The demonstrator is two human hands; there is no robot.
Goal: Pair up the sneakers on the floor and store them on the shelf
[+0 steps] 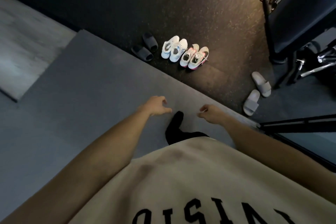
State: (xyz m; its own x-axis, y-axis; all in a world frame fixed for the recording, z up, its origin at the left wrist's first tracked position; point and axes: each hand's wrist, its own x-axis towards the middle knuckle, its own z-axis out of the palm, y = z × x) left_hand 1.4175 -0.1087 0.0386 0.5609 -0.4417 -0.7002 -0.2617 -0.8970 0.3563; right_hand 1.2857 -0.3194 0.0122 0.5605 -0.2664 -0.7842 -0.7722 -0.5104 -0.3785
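Two pairs of sneakers stand side by side on the dark speckled floor ahead of me. The white pair with blue marks (174, 48) is on the left, and the cream pair with pink soles (195, 57) touches it on the right. My left hand (156, 106) and my right hand (210, 112) hang in front of me above the grey mat, well short of the sneakers. Their fingers are loosely curled and hold nothing. No shelf is in view.
Dark slides (145, 46) lie left of the sneakers; grey slides (257, 92) lie at the right. A grey mat (81, 96) covers the floor under me. A dark bench and metal gym gear (298, 23) stand at the upper right. My black-socked foot (175, 125) is on the mat.
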